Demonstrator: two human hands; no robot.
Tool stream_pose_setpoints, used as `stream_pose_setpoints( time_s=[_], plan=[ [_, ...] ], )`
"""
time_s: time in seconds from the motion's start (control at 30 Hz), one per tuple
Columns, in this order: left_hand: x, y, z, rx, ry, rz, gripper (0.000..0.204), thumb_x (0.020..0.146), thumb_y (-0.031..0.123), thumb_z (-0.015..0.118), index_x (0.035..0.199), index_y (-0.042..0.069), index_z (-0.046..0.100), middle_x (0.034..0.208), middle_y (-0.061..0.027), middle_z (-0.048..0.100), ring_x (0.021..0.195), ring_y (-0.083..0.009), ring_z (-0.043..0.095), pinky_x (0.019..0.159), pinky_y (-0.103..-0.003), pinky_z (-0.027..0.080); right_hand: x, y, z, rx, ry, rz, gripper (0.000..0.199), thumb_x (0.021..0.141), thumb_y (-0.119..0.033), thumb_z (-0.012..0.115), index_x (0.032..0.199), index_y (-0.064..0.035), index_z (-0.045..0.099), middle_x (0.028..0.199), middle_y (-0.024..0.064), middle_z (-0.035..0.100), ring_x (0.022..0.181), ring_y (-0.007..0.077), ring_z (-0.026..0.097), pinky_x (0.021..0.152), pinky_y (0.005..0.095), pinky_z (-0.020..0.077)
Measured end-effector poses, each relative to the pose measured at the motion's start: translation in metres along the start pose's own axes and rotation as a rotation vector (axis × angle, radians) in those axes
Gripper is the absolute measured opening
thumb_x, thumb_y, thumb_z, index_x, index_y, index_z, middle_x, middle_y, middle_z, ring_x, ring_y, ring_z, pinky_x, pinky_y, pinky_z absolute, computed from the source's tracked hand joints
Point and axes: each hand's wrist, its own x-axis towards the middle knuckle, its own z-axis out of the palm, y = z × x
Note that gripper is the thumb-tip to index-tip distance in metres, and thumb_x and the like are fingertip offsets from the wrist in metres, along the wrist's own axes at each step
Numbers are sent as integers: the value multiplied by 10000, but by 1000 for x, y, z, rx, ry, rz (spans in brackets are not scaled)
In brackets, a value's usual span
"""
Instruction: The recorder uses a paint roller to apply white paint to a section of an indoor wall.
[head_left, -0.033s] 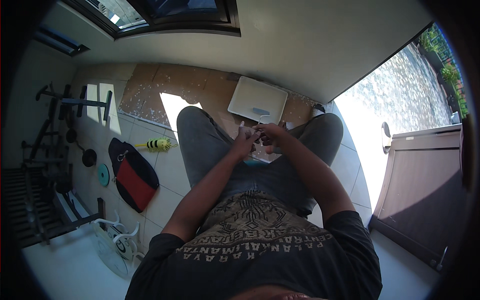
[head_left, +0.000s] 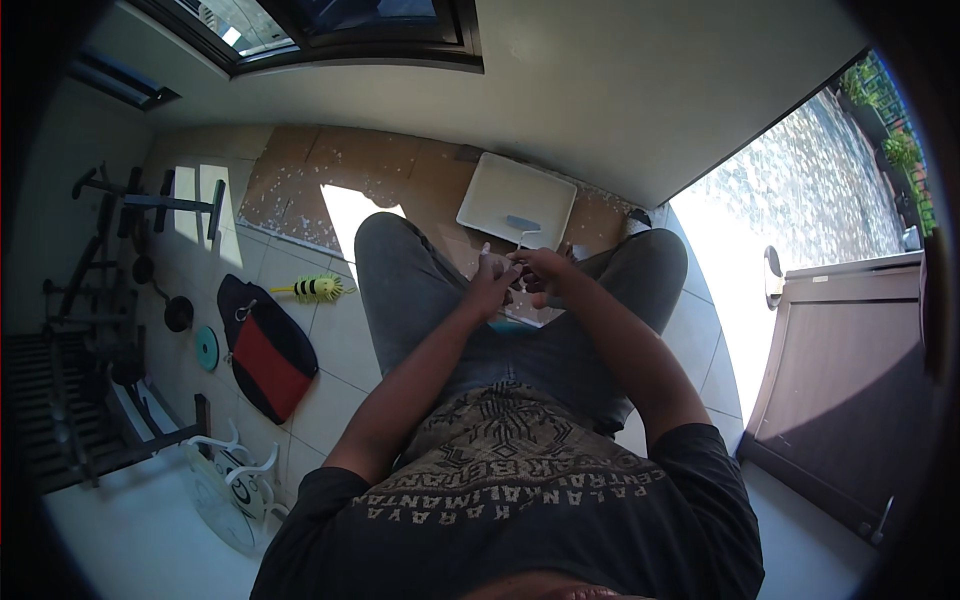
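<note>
cream-white tray [head_left: 500,188], pale blue-grey roller [head_left: 522,223], brown cardboard [head_left: 360,160] speckled white, dark grey trousers [head_left: 400,290], black shirt [head_left: 510,545] with tan geometric pattern, black-and-red bag [head_left: 270,362], yellow-green toy [head_left: 318,290] striped black, teal disc [head_left: 207,349]

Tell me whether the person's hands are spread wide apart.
No: the left hand and right hand are close together, just below the white tray in the picture.

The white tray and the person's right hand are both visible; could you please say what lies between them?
In the head view, the thin bent frame of the roller lies between the white tray and the right hand.
</note>
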Motion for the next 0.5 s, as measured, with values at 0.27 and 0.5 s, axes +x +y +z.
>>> stream_pose_setpoints(
  time_s=[0.27, 0.5],
  plan=[
    [-1, -5, -8, 152, 22, 143, 860, 1007, 256, 567, 1567, 34, -46, 1073, -137, 630, 876, -156, 607, 752, -305, 511, 6, 12, 31, 317, -40, -124, 234, 942, -327, 613, 862, -111, 650, 741, 32, 600, 652, 156, 570, 585, 314, 439],
    [-33, 34, -6, 536, 146, 234, 824, 1005, 327, 564, 1555, -16, 55, 994, -176, 661, 854, -277, 658, 783, -382, 525, 6, 16, 39, 343, 0, -393, 171, 948, -216, 609, 853, -78, 641, 730, 24, 603, 579, 147, 562, 532, 297, 461]
  ],
)
